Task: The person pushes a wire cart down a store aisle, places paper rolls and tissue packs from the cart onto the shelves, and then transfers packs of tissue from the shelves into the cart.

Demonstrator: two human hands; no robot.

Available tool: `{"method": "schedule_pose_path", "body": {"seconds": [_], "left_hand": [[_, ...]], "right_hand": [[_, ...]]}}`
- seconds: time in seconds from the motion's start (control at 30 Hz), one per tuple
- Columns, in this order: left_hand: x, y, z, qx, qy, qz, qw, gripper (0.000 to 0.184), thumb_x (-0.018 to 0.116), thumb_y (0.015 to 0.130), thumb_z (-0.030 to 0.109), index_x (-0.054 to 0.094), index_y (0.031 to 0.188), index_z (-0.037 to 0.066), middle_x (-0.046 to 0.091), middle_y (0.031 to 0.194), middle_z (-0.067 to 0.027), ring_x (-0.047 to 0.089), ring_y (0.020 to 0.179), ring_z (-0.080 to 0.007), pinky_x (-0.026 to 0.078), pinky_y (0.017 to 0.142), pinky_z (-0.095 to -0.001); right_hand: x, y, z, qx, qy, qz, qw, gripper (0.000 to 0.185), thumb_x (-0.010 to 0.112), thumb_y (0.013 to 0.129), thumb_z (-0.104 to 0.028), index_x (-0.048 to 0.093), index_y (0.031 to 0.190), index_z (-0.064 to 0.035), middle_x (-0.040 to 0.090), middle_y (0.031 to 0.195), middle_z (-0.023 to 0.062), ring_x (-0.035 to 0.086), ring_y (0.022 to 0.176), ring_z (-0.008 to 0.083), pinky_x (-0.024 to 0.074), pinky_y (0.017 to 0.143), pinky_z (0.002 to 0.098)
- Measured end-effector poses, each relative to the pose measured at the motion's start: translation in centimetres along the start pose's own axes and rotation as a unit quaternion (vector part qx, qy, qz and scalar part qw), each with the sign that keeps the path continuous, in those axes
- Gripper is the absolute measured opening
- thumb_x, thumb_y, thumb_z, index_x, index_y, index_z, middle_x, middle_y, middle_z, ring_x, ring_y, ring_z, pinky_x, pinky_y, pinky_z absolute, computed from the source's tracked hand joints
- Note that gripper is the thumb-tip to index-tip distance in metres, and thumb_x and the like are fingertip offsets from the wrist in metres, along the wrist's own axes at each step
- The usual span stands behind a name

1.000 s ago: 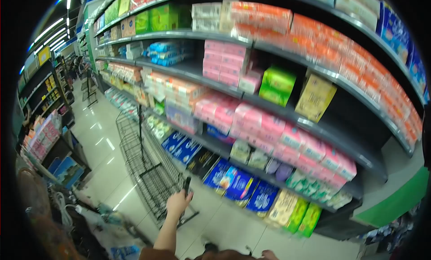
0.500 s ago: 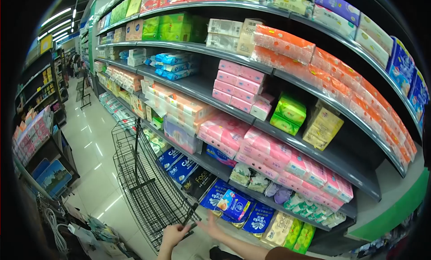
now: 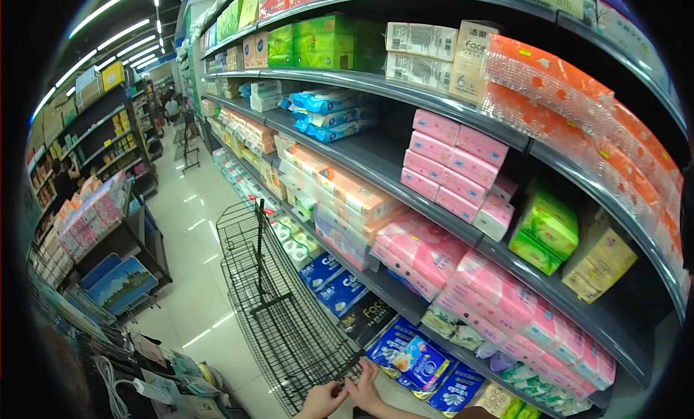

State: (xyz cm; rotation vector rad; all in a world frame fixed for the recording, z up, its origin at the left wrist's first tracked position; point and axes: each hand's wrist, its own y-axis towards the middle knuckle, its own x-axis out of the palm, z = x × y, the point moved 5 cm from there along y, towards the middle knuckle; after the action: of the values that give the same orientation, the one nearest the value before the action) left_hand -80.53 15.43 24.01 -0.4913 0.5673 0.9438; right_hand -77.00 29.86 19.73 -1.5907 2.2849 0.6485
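A black wire shopping cart (image 3: pixel 269 314) stands in front of me, its near end at my hands. My left hand (image 3: pixel 325 399) is closed at the near end of the cart, low in the view. Just to its right, my right hand (image 3: pixel 366 387) is raised beside the cart's near corner, its fingers apart and nothing visible in them. The two hands are very close together. Right of them, a blue tissue pack (image 3: pixel 421 362) lies on top of other blue packs at the bottom of the shelving.
Tall shelves fill the right side, with pink tissue packs (image 3: pixel 455 166), orange packs (image 3: pixel 549 75) and blue wipes packs (image 3: pixel 329 115). A tiled aisle (image 3: pixel 184 263) runs ahead on the left. A display stand (image 3: pixel 148 249) and a white cable (image 3: pixel 108 375) are at the left; people stand farther off.
The view has shifted, so the shelves and cart appear farther right and lower. My right hand has come closer to my left hand at the cart's near end.
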Motion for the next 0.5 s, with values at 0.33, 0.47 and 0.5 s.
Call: {"method": "schedule_pose_path", "body": {"seconds": [0.33,0.47,0.5], "left_hand": [[0.9,13.9,2.7,0.182,0.118,0.113,0.970,0.031,0.067,0.088,0.028,0.056,0.069,0.006,0.062,0.063,-0.0104,0.065,0.058,-0.0310,0.052,0.051,-0.0418],[0.2,19.3,2.9,0.201,0.115,0.133,0.964,0.029,0.066,0.090,0.027,0.057,0.072,0.007,0.063,0.064,-0.0117,0.065,0.058,-0.0315,0.052,0.051,-0.0418],[-0.1,20.6,2.9,0.205,0.110,0.136,0.963,0.029,0.066,0.090,0.028,0.057,0.072,0.006,0.063,0.064,-0.0122,0.065,0.058,-0.0319,0.052,0.052,-0.0422]], "right_hand": [[-2.1,15.8,6.1,0.026,-0.023,0.030,0.999,0.068,0.050,0.082,-0.005,0.025,0.145,0.0055,0.035,0.126,0.0287,0.046,0.108,0.0426,0.0405,0.100,0.0457],[-2.6,21.6,6.2,0.072,0.011,0.031,0.997,0.064,0.046,0.082,-0.004,0.028,0.143,0.0058,0.035,0.128,0.0311,0.044,0.116,0.0457,0.0381,0.105,0.0492],[-2.7,22.8,6.5,0.076,0.023,0.029,0.996,0.064,0.046,0.082,-0.004,0.028,0.142,0.0060,0.035,0.128,0.0313,0.045,0.115,0.0456,0.0381,0.105,0.0496]]}}
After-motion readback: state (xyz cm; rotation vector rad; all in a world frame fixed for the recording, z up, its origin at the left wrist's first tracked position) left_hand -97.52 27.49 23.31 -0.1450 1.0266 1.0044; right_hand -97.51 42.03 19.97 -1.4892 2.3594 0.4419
